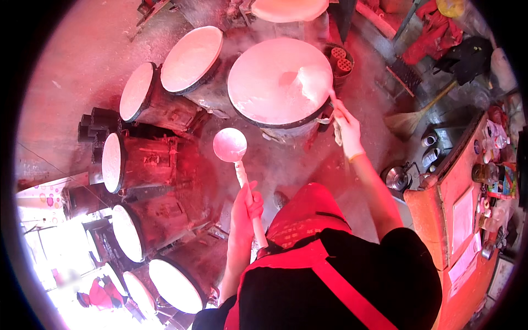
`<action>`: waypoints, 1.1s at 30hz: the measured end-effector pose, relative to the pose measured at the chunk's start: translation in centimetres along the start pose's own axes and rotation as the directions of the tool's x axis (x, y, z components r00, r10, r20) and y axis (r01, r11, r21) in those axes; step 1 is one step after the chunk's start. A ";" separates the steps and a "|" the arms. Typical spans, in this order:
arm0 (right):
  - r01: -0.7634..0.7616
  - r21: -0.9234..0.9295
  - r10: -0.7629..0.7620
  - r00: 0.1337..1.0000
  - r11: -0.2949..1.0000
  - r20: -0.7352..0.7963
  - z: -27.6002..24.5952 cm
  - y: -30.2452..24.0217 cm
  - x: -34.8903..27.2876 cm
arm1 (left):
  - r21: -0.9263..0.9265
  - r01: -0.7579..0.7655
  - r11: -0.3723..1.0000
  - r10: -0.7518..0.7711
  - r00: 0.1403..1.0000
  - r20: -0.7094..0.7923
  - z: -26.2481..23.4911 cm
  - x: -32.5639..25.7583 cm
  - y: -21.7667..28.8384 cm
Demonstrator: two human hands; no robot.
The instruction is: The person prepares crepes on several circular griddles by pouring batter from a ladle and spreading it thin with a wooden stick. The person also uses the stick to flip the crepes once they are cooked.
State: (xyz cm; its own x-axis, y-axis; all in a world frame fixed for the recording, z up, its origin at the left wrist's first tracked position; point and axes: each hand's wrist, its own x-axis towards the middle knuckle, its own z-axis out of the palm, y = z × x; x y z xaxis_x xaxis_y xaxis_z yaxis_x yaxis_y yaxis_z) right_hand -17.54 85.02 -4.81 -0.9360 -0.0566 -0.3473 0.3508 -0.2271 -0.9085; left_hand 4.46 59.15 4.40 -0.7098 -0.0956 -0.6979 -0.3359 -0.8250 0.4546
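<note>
My left hand [246,209] grips the pale handle of a ladle [230,145] whose round bowl, filled with white batter, hovers just left of the big round griddle [264,88]. My right hand [346,129] holds a thin stick spreader [331,99] at the griddle's right rim. A patch of white batter [312,82] lies smeared on the right part of the griddle top, under the spreader's tip. The griddle sits on a dark drum stove.
Several more round griddles on drum stoves curve around my left, such as one [191,58] behind and one [112,162] at left. A broom [410,120] lies at right. An orange counter [459,209] with jars and bottles stands at far right.
</note>
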 end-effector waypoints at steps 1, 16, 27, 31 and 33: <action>-0.013 0.080 0.019 0.997 0.997 -0.079 1.1 0.5 -0.9 | -0.002 -0.007 1.000 0.007 1.000 0.026 -0.2 0.3 0.0; -0.025 -0.007 0.025 1.000 1.000 0.016 4.4 4.0 -1.1 | 0.198 0.006 0.980 -0.020 0.998 0.065 0.2 1.6 2.0; -0.050 -0.120 0.064 0.991 0.992 0.120 0.2 2.9 -4.4 | 0.466 -0.124 0.876 0.054 0.985 0.161 3.1 12.5 5.7; -0.052 0.061 0.064 0.975 0.997 -0.213 2.1 5.3 -7.8 | 0.559 -0.163 0.813 0.114 0.986 0.121 6.1 18.0 5.5; -0.165 0.138 0.182 0.976 0.977 -0.118 4.5 6.3 -8.0 | 0.578 -0.127 0.806 0.074 0.991 0.113 7.5 19.1 3.9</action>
State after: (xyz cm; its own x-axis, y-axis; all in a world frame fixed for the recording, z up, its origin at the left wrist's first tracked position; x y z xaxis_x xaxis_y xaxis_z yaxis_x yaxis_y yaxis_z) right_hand -8.01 79.69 -6.68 -0.8468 0.0185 -0.5315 0.4933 -0.3464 -0.7979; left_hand -15.01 58.29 -3.05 -0.7983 -0.0929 -0.5950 -0.5388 -0.3311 0.7746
